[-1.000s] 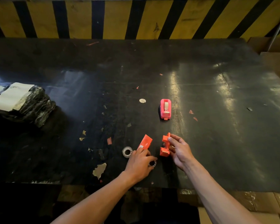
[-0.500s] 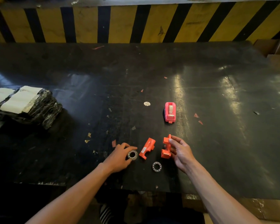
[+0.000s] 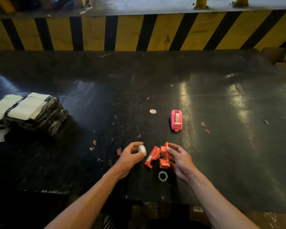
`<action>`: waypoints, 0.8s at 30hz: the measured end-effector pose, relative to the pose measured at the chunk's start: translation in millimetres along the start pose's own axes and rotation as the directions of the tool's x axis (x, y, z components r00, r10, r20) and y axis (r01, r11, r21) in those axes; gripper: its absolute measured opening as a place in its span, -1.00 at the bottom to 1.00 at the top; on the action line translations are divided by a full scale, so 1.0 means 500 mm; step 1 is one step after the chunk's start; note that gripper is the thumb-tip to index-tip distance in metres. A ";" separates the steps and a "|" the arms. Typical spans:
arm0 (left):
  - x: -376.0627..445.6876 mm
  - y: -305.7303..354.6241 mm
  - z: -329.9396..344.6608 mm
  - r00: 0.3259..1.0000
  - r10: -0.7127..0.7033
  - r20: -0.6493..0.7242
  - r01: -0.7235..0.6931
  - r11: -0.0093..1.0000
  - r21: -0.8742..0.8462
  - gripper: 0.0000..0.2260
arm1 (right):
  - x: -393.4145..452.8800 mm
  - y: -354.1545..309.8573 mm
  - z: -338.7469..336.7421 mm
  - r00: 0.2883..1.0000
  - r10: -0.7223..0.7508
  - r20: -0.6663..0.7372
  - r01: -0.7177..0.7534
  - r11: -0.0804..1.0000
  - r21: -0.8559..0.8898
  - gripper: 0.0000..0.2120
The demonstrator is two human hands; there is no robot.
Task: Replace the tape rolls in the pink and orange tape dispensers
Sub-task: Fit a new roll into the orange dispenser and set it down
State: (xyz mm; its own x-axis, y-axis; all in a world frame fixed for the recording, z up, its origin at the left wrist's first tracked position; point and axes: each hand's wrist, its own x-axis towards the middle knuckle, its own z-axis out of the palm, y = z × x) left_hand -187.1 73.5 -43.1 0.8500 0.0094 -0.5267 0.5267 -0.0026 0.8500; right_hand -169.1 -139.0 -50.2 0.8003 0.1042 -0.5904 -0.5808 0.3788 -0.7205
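Observation:
The orange tape dispenser is in two pieces near the table's front edge. Its cover half (image 3: 152,157) lies on the black table (image 3: 221,146). My right hand (image 3: 178,158) grips the other orange half (image 3: 164,156), standing it upright. My left hand (image 3: 130,154) holds a white tape roll (image 3: 142,150) just left of the cover, lifted off the table. An empty tape core ring (image 3: 163,176) lies flat below the orange pieces. The pink dispenser (image 3: 176,119), with tape in it, stands farther back, untouched.
A black-wrapped bundle with white tops (image 3: 31,111) sits at the left edge. Scraps of paper and tape litter the table's middle. A yellow-and-black striped wall (image 3: 139,32) runs behind. Cardboard boxes (image 3: 281,55) stand at the far right.
My left hand let go of the orange cover, reached left to the tape roll, and has lifted it. My right hand stays on the other orange half.

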 end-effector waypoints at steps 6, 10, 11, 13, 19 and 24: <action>-0.018 0.026 0.025 0.987 0.086 0.139 -0.059 0.981 -0.187 -0.54 | -0.023 -0.008 0.032 0.988 0.020 0.155 -0.015 0.999 -0.038 -0.65; -0.021 0.030 0.032 0.977 0.134 0.163 -0.110 0.983 -0.148 -0.61 | -0.033 -0.008 0.037 0.981 0.035 0.190 -0.023 0.998 -0.064 -0.68; -0.022 0.032 0.032 0.975 0.141 0.172 -0.116 0.982 -0.147 -0.61 | -0.034 -0.009 0.036 0.981 0.038 0.188 -0.028 0.998 -0.058 -0.68; -0.024 0.036 0.030 0.970 0.148 0.191 -0.126 0.984 -0.124 -0.60 | -0.035 -0.011 0.033 0.981 0.049 0.186 -0.043 0.998 -0.035 -0.66; -0.033 0.044 0.035 0.945 0.225 0.235 -0.259 0.958 0.123 -0.59 | -0.039 -0.013 0.030 0.974 0.051 0.223 -0.058 0.998 0.023 -0.64; -0.029 0.043 0.035 0.940 0.230 0.253 -0.275 0.949 0.156 -0.60 | -0.036 -0.019 0.030 0.969 0.073 0.235 -0.079 0.997 0.019 -0.65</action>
State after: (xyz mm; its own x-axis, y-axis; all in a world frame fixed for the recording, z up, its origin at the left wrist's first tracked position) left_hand -187.9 55.9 -17.2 0.9216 -0.2452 -0.3008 0.2673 -0.1606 0.9501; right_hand -175.8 -130.9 -27.2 0.7685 0.3449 -0.5389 -0.6395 0.3866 -0.6646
